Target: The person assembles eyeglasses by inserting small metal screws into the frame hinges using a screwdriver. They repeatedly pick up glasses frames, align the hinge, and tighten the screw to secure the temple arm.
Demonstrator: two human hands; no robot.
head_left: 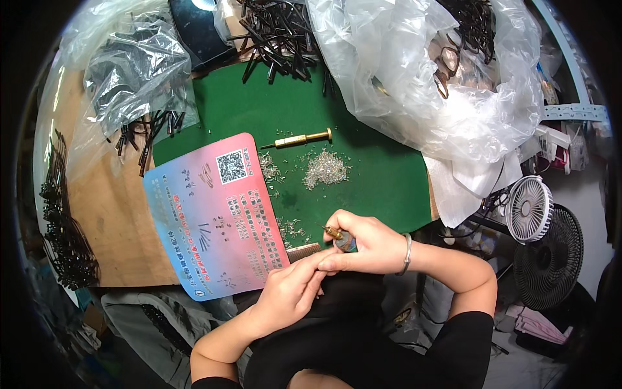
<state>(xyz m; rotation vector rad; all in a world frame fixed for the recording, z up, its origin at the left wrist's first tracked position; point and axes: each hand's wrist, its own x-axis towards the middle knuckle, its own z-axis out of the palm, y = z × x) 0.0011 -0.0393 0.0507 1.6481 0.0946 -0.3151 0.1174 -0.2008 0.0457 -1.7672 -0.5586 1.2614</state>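
The right hand (366, 243) covers most of a brass screwdriver (337, 235); only its tip end shows at ten o'clock of the fist. What the left hand (291, 292) fingertips pinch is too small to tell. The silvery heap (326, 168) on the green mat (363, 181) blurs together (screws, perhaps). Clear bags (414, 71) veil dark parts at twelve o'clock.

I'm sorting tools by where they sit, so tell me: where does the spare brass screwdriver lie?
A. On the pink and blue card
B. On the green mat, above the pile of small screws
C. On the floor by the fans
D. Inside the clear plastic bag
B: the spare brass screwdriver lies flat on the green mat, just above the pile of small screws, apart from both hands.
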